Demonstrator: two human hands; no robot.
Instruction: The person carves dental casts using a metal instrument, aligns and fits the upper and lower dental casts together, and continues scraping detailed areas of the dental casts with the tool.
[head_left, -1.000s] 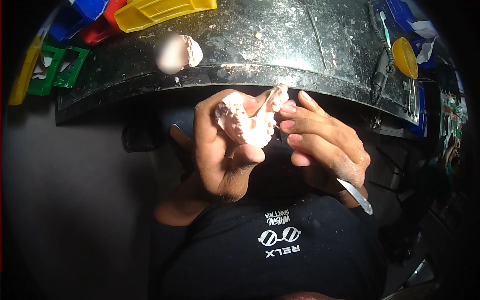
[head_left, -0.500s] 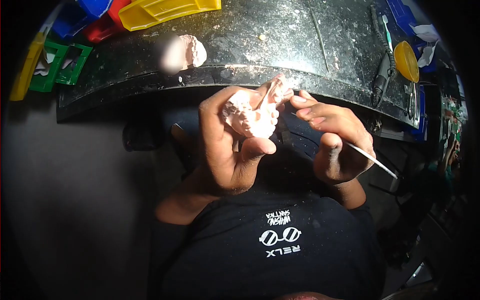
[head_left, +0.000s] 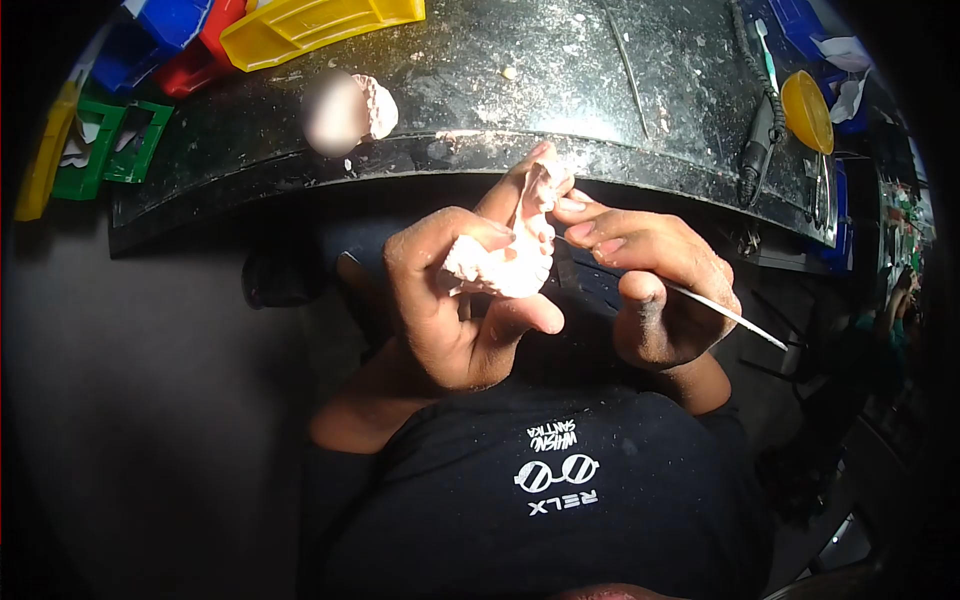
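Pale toothed cast (head_left: 522, 276) held beside thin tool (head_left: 735, 318)

The cast is cradled by the left hand (head_left: 435, 310). The tool is gripped in the right hand (head_left: 665, 265); whether the cast is touched by its tip cannot be made out. On the dark bench (head_left: 480, 90), a partly blurred second cast (head_left: 380, 107) is seen near the front edge, and a yellow bowl (head_left: 806, 112) is placed at the right.

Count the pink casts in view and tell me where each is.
2: one pink cast in the left hand, the second cast on the dark bench, near its front edge. A blur covers part of that spot, so more may be hidden.
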